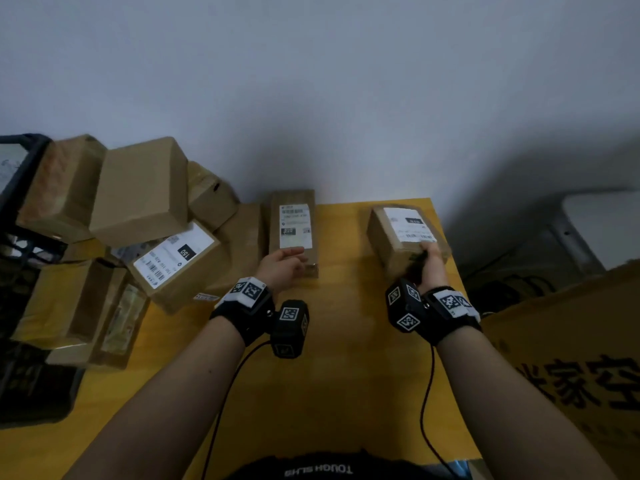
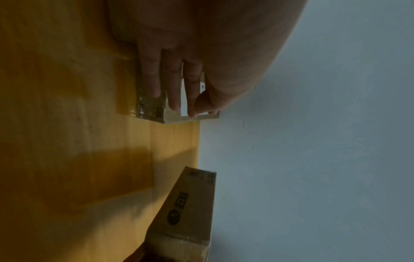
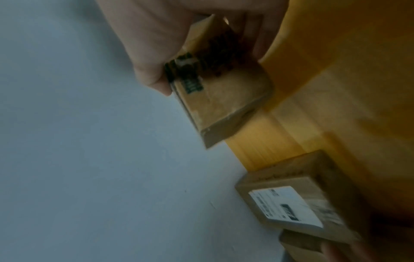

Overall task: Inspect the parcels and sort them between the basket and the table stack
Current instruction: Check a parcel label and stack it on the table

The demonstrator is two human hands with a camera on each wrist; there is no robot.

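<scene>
Sorting at an early stage: right hand [image 1: 429, 263] pinches a small parcel [image 1: 403, 237] right of centre, left hand [image 1: 282, 268] lies with straight fingers on a long parcel [image 1: 294, 230] mid-frame, while the unsorted pile [image 1: 138, 230] beside the basket [image 1: 20, 161] fills the left.

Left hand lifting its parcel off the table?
No. The left hand lies with straight fingers on the parcel, which sits flat on the table.
</scene>
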